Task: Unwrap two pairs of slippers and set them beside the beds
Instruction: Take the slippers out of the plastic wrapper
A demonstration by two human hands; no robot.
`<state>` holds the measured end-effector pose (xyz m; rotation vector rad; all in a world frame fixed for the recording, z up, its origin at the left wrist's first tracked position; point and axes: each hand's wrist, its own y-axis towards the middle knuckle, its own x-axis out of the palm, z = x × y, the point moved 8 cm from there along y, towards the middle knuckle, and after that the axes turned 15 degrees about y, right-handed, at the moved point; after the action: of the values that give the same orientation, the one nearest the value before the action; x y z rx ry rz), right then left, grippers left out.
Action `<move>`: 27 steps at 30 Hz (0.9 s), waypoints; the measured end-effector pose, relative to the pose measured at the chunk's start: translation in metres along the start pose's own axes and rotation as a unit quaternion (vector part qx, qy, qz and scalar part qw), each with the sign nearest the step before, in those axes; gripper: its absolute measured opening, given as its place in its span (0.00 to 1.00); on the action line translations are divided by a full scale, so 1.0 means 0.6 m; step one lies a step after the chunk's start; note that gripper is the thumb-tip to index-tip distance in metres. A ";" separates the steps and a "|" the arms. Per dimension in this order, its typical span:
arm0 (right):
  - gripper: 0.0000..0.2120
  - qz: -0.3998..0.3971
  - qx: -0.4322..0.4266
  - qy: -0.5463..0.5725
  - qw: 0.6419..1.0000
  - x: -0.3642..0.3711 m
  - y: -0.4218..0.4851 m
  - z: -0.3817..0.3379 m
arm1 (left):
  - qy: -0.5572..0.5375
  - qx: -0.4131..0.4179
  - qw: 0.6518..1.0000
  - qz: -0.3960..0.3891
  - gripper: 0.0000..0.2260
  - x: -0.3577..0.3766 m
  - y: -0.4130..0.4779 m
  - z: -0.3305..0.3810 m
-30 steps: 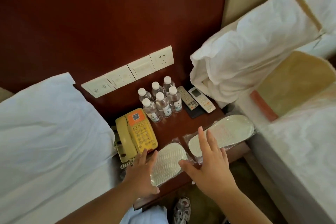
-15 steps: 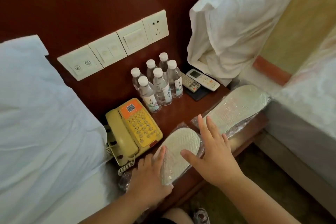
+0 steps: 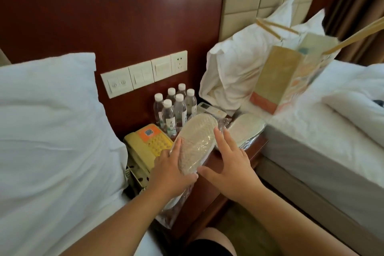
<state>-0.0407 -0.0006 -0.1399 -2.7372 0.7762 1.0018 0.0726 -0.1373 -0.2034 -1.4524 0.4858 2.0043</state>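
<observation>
A white pair of slippers in clear plastic wrap (image 3: 196,139) is tilted up off the wooden nightstand (image 3: 256,147), sole facing me. My left hand (image 3: 170,170) grips its near end, thumb across the sole. My right hand (image 3: 230,162) is open beside the pack's right edge, fingers spread, fingertips touching the wrap. A second wrapped slipper pair (image 3: 246,129) lies flat on the nightstand's right side, next to the right bed (image 3: 311,147). Loose plastic hangs below my left hand.
A yellow telephone (image 3: 145,143), several water bottles (image 3: 174,108) and remote controls (image 3: 212,110) crowd the nightstand. The left bed's white pillow (image 3: 52,122) is at my left. A paper bag (image 3: 291,77) and white pillow (image 3: 234,70) sit on the right bed. Wall switches (image 3: 143,72) lie behind.
My left hand has taken hold of the nearer wrapped slipper pair and lifted it off the nightstand. My right hand has moved up beside it. The camera has tilted upward.
</observation>
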 end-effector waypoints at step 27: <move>0.18 0.012 0.103 0.415 0.904 -0.097 -0.109 -0.109 | -0.773 0.056 0.609 -0.169 0.22 -0.163 -0.086 0.175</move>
<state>-0.0081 0.0618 -0.0560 -2.9015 0.9284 -0.3115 0.0524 -0.0598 -0.0736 0.5758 -0.4230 2.0018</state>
